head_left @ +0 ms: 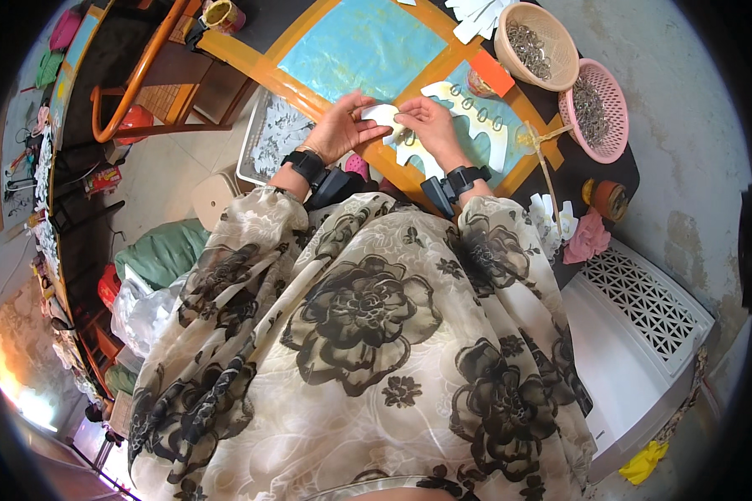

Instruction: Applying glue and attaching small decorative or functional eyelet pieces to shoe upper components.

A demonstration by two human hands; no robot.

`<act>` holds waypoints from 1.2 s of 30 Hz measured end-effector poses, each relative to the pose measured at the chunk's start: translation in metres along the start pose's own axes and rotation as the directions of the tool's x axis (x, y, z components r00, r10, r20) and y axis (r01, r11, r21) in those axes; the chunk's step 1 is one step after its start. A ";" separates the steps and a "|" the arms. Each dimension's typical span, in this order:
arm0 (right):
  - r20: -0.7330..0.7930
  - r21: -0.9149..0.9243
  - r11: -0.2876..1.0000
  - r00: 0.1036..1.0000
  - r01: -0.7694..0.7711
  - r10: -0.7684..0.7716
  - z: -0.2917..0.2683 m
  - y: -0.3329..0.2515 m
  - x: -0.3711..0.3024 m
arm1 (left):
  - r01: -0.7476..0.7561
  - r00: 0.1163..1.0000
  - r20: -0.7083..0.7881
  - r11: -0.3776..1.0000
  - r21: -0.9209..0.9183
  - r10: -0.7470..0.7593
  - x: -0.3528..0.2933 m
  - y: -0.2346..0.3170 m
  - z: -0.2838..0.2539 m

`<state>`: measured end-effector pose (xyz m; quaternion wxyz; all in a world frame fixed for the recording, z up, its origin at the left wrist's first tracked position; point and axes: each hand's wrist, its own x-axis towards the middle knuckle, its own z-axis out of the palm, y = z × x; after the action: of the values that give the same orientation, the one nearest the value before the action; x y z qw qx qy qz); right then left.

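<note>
In front of me at the table edge, both hands grip a small white flat piece with a yellowish end (380, 113). My left hand (341, 129) pinches its left side between thumb and fingers. My right hand (430, 125) is closed on its right side, close to a metal ring. Just right of my hands lie several white strips (493, 149) in a fanned row, with oval metal rings (470, 103) on them. Beyond the strips stands a small tub (479, 83), partly hidden by an orange card (492, 73).
A beige basket (560, 35) and a pink basket (618, 108) hold metal rings at the far right. A stick (550, 179) lies near a tape roll (608, 200). Blue sheeting (363, 50) covers the tabletop. A white tray (251, 138) and an orange-framed chair (100, 113) stand left.
</note>
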<state>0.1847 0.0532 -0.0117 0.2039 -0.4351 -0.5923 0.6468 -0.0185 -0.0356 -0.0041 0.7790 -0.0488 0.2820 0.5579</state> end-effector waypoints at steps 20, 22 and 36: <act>0.006 0.090 0.996 1.000 -0.022 0.021 0.004 -0.004 -0.004 | -0.070 0.918 -0.308 0.867 0.494 0.249 0.011 -0.030 -0.001; 0.009 0.081 0.997 1.000 -0.021 0.020 0.004 -0.007 -0.005 | -0.040 0.912 -0.322 0.836 0.548 0.254 0.011 -0.030 0.000; -0.130 0.133 0.989 0.990 0.064 -0.046 0.015 0.001 -0.007 | -0.158 0.926 -0.183 0.778 0.608 0.331 0.015 -0.035 0.009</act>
<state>0.1764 0.0384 -0.0112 0.2883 -0.4438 -0.5443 0.6509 0.0197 -0.0328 -0.0119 0.6280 0.1511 0.5503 0.5291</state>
